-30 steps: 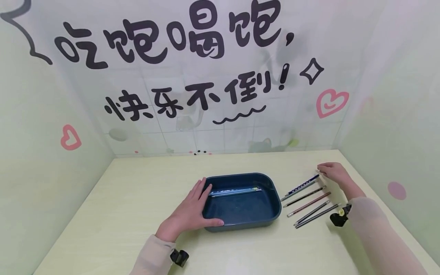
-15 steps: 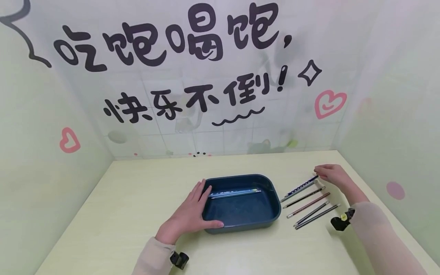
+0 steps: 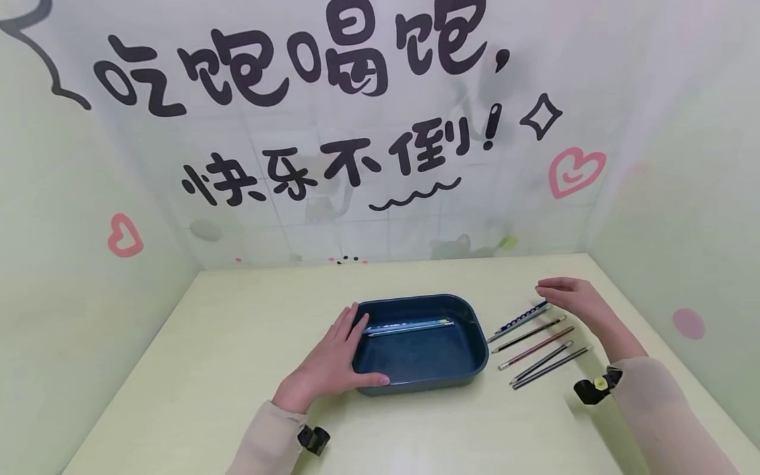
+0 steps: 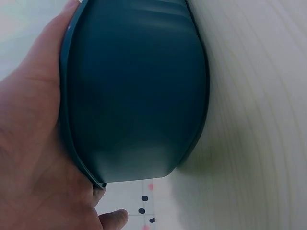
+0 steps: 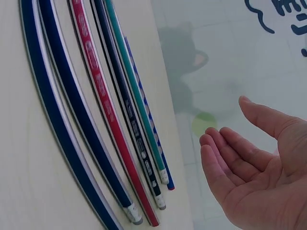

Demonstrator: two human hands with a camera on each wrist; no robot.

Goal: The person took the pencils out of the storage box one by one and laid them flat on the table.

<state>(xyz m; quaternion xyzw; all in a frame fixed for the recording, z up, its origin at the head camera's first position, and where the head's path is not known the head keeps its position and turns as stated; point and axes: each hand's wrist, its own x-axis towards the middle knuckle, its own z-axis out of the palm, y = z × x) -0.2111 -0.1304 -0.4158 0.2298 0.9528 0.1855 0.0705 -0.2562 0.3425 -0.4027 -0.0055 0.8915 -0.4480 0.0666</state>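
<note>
A dark blue plastic box (image 3: 415, 384) sits mid-table with blue pencils (image 3: 410, 327) lying along its far inner side. Across its left end rests my left hand (image 3: 326, 363), thumb along the near rim and fingers, fairly straight, over the left rim; the left wrist view has the palm against the box's edge. My right hand (image 3: 572, 300) hovers over the far ends of several loose pencils, fingers loosely bent and holding nothing. Nearest it is a blue-and-white patterned pencil (image 3: 522, 317), beside a teal pencil (image 5: 134, 86). Closer in lie a black pencil (image 3: 528, 334), a red pencil (image 3: 537, 348) and two dark pencils (image 3: 552, 367).
The pale tabletop (image 3: 237, 356) meets a white printed back wall (image 3: 380, 237) with large black lettering. Side walls stand at left and right. Each wrist carries a small black camera (image 3: 313, 439).
My right hand has shifted slightly left over the pencils' far ends, and its fingers look straighter. The left hand and the box stay put; the head view has tilted slightly.
</note>
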